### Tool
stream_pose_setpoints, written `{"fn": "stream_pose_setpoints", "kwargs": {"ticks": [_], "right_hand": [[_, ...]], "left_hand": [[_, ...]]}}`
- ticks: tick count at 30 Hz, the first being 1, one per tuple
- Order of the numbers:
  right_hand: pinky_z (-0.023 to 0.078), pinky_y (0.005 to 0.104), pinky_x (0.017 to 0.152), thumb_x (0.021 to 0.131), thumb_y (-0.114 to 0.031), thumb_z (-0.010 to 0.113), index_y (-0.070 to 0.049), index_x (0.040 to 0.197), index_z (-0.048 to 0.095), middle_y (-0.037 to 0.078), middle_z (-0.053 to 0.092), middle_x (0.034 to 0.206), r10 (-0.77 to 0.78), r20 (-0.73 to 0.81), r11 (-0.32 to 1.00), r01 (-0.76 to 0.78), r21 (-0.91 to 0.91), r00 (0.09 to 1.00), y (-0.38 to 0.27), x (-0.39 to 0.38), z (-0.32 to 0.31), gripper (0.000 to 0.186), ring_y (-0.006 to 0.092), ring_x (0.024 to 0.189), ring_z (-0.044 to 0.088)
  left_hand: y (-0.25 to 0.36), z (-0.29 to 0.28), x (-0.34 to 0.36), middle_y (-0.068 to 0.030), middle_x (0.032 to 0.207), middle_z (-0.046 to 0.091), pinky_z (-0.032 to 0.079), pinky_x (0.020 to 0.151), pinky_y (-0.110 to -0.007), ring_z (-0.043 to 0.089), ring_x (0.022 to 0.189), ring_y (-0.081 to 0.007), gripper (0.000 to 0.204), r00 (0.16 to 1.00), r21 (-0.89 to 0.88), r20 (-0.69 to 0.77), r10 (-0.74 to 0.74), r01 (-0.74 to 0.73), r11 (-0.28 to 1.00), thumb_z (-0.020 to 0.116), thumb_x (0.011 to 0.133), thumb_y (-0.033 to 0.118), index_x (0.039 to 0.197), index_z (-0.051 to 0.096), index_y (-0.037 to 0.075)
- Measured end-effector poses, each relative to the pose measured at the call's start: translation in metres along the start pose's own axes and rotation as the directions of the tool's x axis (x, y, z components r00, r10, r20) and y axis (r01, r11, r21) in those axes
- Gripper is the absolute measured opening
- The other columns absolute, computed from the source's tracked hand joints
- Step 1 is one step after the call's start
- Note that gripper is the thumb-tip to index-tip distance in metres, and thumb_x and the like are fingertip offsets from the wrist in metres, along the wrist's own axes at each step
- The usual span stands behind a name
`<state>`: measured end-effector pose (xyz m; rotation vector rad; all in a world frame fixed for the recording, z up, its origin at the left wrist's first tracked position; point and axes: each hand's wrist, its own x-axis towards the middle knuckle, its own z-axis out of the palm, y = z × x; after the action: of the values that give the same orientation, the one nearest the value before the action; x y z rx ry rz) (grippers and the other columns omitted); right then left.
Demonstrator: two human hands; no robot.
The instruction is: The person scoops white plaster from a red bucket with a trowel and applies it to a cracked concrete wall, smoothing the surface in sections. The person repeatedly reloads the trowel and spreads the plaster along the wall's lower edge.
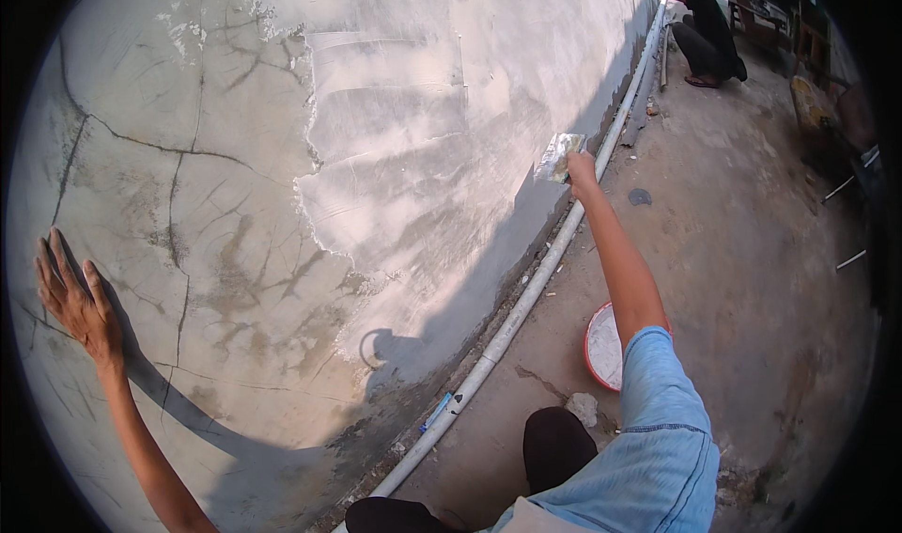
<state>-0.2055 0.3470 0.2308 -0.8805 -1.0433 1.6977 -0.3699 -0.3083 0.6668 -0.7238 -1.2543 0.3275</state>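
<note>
My left hand (83, 305) lies flat with its fingers spread on the cracked grey wall (225, 279) at the left. My right hand (582, 172), at the end of an outstretched arm, is closed round a putty knife (560, 158). The wide, shiny blade, smeared with pale paste, is against the lower part of the wall; its handle is hidden in my fingers. Fresh whitish plaster (413, 148) coats the wall's middle and right, ending in a ragged edge beside the bare, cracked part.
A pale pipe (507, 331) runs along the wall's foot. Right of it, a red-rimmed bucket (603, 347) of white paste is partly behind my arm, near a stone (583, 408). Another person (707, 39) squats at the far right by the wall. A dark disc (640, 196) lies on the ground.
</note>
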Motion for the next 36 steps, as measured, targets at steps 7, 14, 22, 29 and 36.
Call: {"fn": "stream_pose_setpoints", "kwargs": {"ticks": [7,14,22,29,36], "right_hand": [[0.048,0.0454,0.089,0.081,-0.018,0.054,0.000,0.108,0.065,0.027,0.068,0.101,-0.419,-0.159,0.835,0.310,-0.456,0.894,-0.051,0.048,0.060,0.034,0.0422,0.099,0.064],[0.048,0.0487,0.086,0.083,-0.020,0.054,0.000,0.106,0.065,0.026,0.069,0.096,-0.536,-0.094,0.700,0.380,-0.605,0.839,-0.087,0.013,0.106,0.033,0.0434,0.095,0.065],[0.047,0.0386,0.054,0.088,-0.011,0.056,0.000,0.131,0.059,0.014,0.057,0.054,-0.763,0.135,0.511,0.718,-0.473,0.632,-0.150,-0.155,0.196,0.044,0.0266,0.047,0.057],[0.050,0.0327,0.055,0.078,0.000,0.064,-0.005,0.130,0.060,0.015,0.071,0.099,-0.889,0.385,0.224,0.969,-0.105,0.247,-0.159,-0.305,0.218,0.052,0.0253,0.063,0.067],[0.050,0.0465,0.078,0.089,-0.024,0.057,-0.005,0.106,0.068,0.021,0.070,0.087,-0.637,-0.223,0.728,0.480,-0.489,0.738,-0.127,-0.051,0.105,0.027,0.0387,0.086,0.068]], "left_hand": [[0.021,0.005,-0.001,-0.0020,0.159,0.030,0.010,0.121,-0.047,0.022,0.148,-0.0204,0.052,0.999,-0.064,0.053,-0.012,0.016,0.998,0.038,0.104,0.041,0.152,0.037,0.022],[0.015,0.001,0.000,-0.0019,0.159,0.032,0.010,0.120,-0.047,0.024,0.148,-0.0204,0.051,0.997,-0.078,0.069,-0.028,0.033,0.996,0.042,0.102,0.038,0.151,0.040,0.022],[0.027,0.001,0.002,-0.0006,0.160,0.031,0.009,0.120,-0.050,0.023,0.148,-0.0201,0.052,0.993,-0.133,0.071,-0.092,0.101,0.986,0.045,0.101,0.036,0.151,0.039,0.023],[0.023,-0.002,0.000,-0.0010,0.159,0.031,0.008,0.120,-0.051,0.024,0.148,-0.0207,0.053,0.989,-0.130,0.097,-0.110,0.122,0.984,0.045,0.100,0.037,0.151,0.039,0.023],[0.025,-0.003,-0.004,-0.0014,0.159,0.031,0.009,0.121,-0.050,0.024,0.148,-0.0217,0.054,0.987,-0.113,0.106,-0.124,0.136,0.984,0.046,0.098,0.036,0.151,0.039,0.024]]}}
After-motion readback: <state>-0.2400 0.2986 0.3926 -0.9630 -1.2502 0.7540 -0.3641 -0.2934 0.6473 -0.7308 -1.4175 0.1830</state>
